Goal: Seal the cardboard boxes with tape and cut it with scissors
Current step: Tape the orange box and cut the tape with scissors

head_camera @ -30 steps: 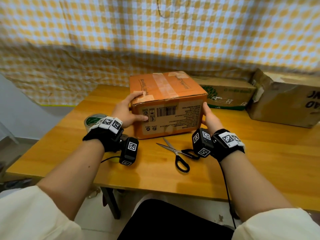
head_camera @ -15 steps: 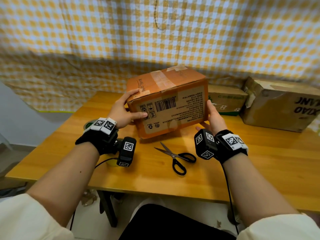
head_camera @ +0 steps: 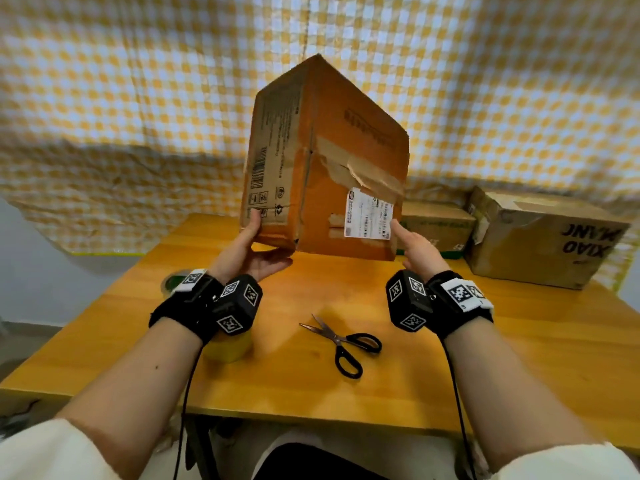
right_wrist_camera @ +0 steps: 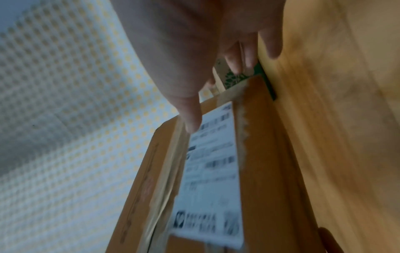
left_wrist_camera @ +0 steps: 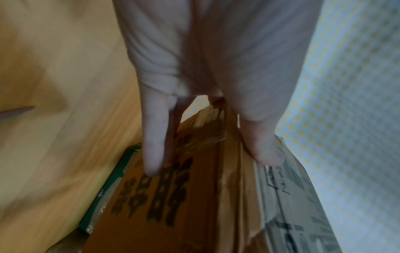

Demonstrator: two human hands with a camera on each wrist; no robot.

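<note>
Orange-brown cardboard box [head_camera: 325,161] raised clear of the wooden bench [head_camera: 519,358], tipped up on end above its far middle, one corner pointing up against the yellow-and-white checked curtain [head_camera: 138,81]. On the box face turned near: torn strips of old brown tape [head_camera: 360,171], a white shipping label [head_camera: 369,218] at the lower right; on the left face, a printed barcode. Left hand [head_camera: 252,252] at the lower left corner of the box, thumb pressed flat on the barcode side, fingers spread beneath the bottom edge, cradling rather than clenching; same seen from the left wrist view, thumb [left_wrist_camera: 262,145] on one face, a finger on the other. Right hand [head_camera: 415,249] at the lower right edge, fingers fairly straight, thumb tip touching the box beside the label, other fingers behind the box edge and mostly hidden; right wrist view blurred, thumb [right_wrist_camera: 190,114] by the label corner. Black-handled scissors [head_camera: 341,344] flat on the bench near the middle, blades slightly parted, pointing left. Roll of yellowish packing tape [head_camera: 227,348] on the bench under the left wrist, partly hidden by the black wrist band. Second roll, greenish, partly visible further left behind the wrist. Two more brown cardboard boxes [head_camera: 540,237] at the far right of the bench, the nearer-middle one with green print.
</note>
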